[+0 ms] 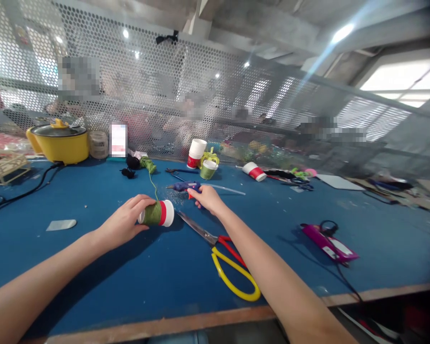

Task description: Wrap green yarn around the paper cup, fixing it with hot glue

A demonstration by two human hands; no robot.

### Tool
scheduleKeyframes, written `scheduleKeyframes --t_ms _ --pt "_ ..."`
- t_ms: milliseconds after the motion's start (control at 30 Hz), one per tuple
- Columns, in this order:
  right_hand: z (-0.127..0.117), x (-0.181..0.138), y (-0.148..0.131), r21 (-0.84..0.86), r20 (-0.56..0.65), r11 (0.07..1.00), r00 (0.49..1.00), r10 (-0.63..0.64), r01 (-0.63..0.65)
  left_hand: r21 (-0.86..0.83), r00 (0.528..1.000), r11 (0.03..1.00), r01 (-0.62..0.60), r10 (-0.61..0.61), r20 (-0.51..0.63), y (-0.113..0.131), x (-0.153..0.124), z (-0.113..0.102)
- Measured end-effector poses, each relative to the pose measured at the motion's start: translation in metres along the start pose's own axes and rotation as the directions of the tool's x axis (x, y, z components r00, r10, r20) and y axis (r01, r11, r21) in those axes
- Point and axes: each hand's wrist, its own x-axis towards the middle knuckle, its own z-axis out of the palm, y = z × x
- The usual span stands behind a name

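My left hand (131, 217) grips a paper cup (167, 213) lying on its side, white and red with green yarn wound around part of it. From the cup a strand of green yarn runs back to a small green ball (148, 164). My right hand (206, 198) is closed around the handle of a blue glue gun (187, 186), whose nozzle points left, behind the cup. A clear glue stick (225, 189) sticks out of its rear. Large scissors (209, 239) with red and yellow handles lie between my arms, blades toward the cup.
A yellow electric pot (66, 145), a glass jar (98, 145) and a lit phone (118, 139) stand at the back left. Several cups, including a green-wrapped one (209, 169), and pliers (182, 170) are behind the glue gun. A purple power strip (327, 243) lies right. Perforated metal screen (146, 86) behind.
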Motion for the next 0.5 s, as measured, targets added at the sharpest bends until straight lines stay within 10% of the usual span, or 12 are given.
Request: scheduleKeyframes --t_ms 367,500 --pt "0.005 0.000 -0.008 -0.301 -0.135 0.954 0.989 -0.053 0.010 0.031 1.000 1.000 -0.007 0.007 -0.025 -0.001 -0.001 0.002" --pt "-0.001 -0.034 -0.042 -0.181 -0.078 0.906 0.913 -0.401 0.383 0.023 0.999 1.000 -0.015 0.016 -0.038 0.000 -0.002 0.003"
